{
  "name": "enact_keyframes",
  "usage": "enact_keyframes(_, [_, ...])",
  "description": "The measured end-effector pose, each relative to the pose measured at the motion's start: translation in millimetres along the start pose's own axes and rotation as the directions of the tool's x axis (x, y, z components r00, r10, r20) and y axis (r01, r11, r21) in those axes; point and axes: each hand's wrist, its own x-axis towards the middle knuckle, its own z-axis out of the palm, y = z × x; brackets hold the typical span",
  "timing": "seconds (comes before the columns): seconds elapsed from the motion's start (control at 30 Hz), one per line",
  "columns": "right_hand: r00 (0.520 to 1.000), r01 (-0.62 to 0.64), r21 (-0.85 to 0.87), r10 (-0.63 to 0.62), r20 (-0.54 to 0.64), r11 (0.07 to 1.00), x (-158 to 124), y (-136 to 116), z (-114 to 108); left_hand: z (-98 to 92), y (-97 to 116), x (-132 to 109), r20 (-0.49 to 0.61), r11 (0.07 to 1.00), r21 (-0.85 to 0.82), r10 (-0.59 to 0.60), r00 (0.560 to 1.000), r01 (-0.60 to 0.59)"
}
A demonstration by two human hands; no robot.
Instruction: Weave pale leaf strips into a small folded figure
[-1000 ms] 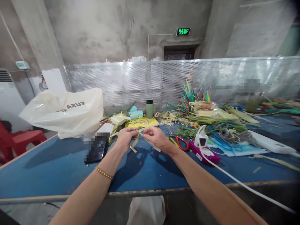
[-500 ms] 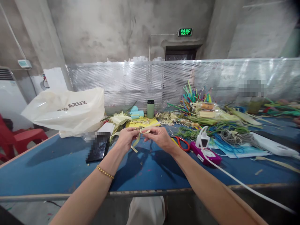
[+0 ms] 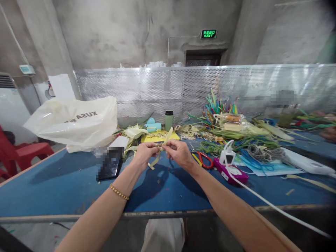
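Note:
Both hands meet above the middle of the blue table, pinching a pale, flat strip that looks like dried husk [image 3: 156, 160]. My left hand [image 3: 146, 153] is closed on it with thumb and fingertips. Close beside it, my right hand [image 3: 179, 150] pinches the same piece, one end sticking up past the fingers and another hanging below. Just what sits between the fingertips is too small to make out. Scissors with red handles [image 3: 206, 161] lie right of my right hand. A dark phone or tablet [image 3: 111, 164] lies left of my left hand.
A large cream plastic bag [image 3: 73, 122] stands at the left. Behind the hands are a yellow sheet [image 3: 170, 135] and a green bottle [image 3: 169, 121]. To the right lie a purple box [image 3: 232, 172] with a white cable, blue and grey cords [image 3: 258, 154] and bundled colourful strips [image 3: 216, 106].
My hands have come closer together. The strip's upper end, which lay slanting to the right, now points upward between the fingers.

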Motion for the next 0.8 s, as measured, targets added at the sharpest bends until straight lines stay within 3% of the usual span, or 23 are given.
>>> enact_keyframes(0.3, [1.000, 0.009, -0.162, -0.012, -0.020, 0.987, 1.4, 5.7, -3.0, 0.9, 7.3, -5.4, 0.047, 0.994, -0.061, -0.084, 0.995, 0.086])
enact_keyframes(0.5, [0.993, 0.120, -0.273, -0.122, 0.010, 0.955, 0.9, 3.8, -4.6, 1.3, 5.1, -4.6, 0.049, 0.998, -0.013, -0.065, 0.997, 0.066])
enact_keyframes(0.67, [0.955, 0.263, -0.452, -0.297, -0.004, 0.852, 2.3, 6.5, -6.4, -0.4, 1.0, -2.5, 0.042, 0.997, 0.078, -0.020, 0.999, 0.017])
enact_keyframes(0.8, [0.946, 0.281, -0.491, -0.324, -0.004, 0.825, 2.5, 8.8, -5.8, 0.2, 2.2, -3.0, 0.032, 0.994, 0.101, -0.037, 0.999, 0.033])
